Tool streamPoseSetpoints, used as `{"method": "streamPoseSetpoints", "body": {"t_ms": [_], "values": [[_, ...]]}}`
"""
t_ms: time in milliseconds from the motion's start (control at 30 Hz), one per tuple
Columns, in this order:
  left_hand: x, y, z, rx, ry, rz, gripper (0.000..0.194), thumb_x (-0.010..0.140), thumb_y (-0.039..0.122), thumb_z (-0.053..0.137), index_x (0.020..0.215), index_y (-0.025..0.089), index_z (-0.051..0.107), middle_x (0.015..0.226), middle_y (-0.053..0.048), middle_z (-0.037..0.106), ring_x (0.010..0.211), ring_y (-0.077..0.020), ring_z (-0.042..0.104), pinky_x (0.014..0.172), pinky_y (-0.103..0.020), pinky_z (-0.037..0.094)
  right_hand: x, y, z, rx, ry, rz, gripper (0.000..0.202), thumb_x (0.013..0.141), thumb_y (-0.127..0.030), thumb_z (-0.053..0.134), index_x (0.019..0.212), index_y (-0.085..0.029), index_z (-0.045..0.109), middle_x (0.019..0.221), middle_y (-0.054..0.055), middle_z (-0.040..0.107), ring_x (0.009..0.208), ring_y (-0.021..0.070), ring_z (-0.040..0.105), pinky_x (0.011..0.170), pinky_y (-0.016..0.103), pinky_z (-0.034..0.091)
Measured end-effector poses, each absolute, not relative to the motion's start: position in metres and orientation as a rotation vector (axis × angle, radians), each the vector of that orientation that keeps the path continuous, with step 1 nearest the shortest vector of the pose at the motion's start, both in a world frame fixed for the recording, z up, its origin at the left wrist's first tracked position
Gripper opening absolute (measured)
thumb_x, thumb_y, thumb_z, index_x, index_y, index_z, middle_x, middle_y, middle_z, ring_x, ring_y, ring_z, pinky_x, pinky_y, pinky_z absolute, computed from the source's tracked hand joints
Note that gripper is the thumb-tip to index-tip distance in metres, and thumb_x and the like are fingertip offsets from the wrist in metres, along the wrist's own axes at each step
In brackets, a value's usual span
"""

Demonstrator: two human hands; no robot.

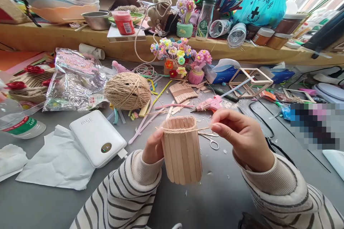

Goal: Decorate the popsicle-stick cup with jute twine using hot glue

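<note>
A cup-shaped holder made of upright popsicle sticks (182, 159) is held above the table by my left hand (153, 146), whose fingers close on its left side near the rim. Jute twine (202, 128) runs along the holder's upper edge and stretches off to the right. Its free part is pinched between thumb and forefinger of my right hand (242, 137). Behind the holder lies a ball of twine (127, 91). A pink hot glue gun (209, 103) rests beyond my right hand, and scissors (213, 143) lie partly hidden behind the holder.
A white power bank (98, 138) lies left on crumpled white paper (57, 159). Further back are a bundle of popsicle sticks (182, 93), a wooden stick frame (251, 82) and pipe-cleaner flowers (174, 55). A plastic bottle (23, 125) lies at far left. Jars and bags crowd the ledge (107, 48).
</note>
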State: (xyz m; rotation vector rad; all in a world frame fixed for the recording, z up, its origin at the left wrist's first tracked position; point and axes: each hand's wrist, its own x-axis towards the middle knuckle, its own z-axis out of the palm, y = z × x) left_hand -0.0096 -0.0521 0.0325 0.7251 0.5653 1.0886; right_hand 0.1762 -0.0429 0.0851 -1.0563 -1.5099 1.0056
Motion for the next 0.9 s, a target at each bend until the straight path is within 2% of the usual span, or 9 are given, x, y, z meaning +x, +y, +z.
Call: {"method": "streamPoseSetpoints", "body": {"t_ms": [133,333,633,900], "values": [[-0.0077,-0.0535,0.0344,0.726,0.596,1.057,0.057,0.071,0.061,0.055,0.106,0.018,0.067,0.103,-0.009,0.071,0.104,-0.0373,0.061,0.089,-0.047,0.045,0.1763,-0.0429,0.087,-1.053,-1.488,0.982,0.021,0.074,-0.04,0.07,0.066,-0.022,0.062,0.06,-0.001,0.06,0.053,0.0103,0.052,0.046,0.023,0.045],[-0.0055,-0.0519,0.0332,0.72,0.487,1.084,0.048,0.072,0.058,0.058,0.1,0.021,0.071,0.094,-0.006,0.074,0.095,-0.0336,0.066,0.083,-0.042,0.049,0.1779,-0.0406,0.0831,-1.025,-1.492,1.01,0.018,0.072,-0.036,0.072,0.066,-0.022,0.063,0.062,-0.001,0.061,0.055,0.0097,0.054,0.049,0.021,0.046],[-0.0061,-0.0535,0.0351,0.708,0.527,1.128,0.05,0.069,0.057,0.061,0.101,0.02,0.071,0.099,-0.006,0.073,0.094,-0.0312,0.065,0.082,-0.04,0.05,0.1782,-0.044,0.0806,-1.024,-1.542,1.023,0.015,0.075,-0.032,0.07,0.068,-0.021,0.063,0.063,0.0,0.062,0.056,0.0106,0.055,0.049,0.022,0.046],[-0.0098,-0.0577,0.0334,0.767,0.479,1.073,0.053,0.072,0.057,0.058,0.109,0.021,0.065,0.107,-0.008,0.07,0.104,-0.0357,0.062,0.09,-0.047,0.046,0.1771,-0.0465,0.0836,-0.98,-1.598,1.024,0.015,0.076,-0.03,0.069,0.068,-0.02,0.062,0.062,0.0,0.061,0.057,0.0097,0.055,0.05,0.02,0.047]]}}
